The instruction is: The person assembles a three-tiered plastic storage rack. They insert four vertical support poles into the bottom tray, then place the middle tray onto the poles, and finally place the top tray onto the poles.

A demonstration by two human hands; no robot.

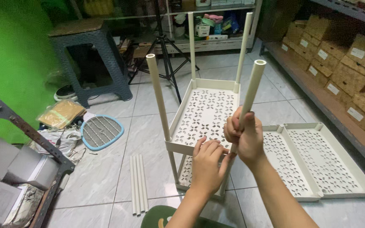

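A cream plastic rack stands on the tiled floor, with a perforated upper shelf point(203, 110) and a lower shelf point(185, 172) under it. Three cream tubes rise from its corners, one at the near left point(157, 90) and two at the back point(191, 42). My right hand point(245, 136) is closed around a fourth tube point(252, 86) at the near right corner, holding it upright. My left hand point(206, 163) rests flat on the shelf's front edge, fingers together, next to that corner.
Two more perforated shelves point(313, 158) lie flat on the floor to the right. Several loose tubes point(138, 183) lie at the left. A blue-rimmed racket point(101, 131), a grey stool point(89, 59), a tripod point(165, 55) and cardboard boxes on shelving point(347, 67) surround the spot.
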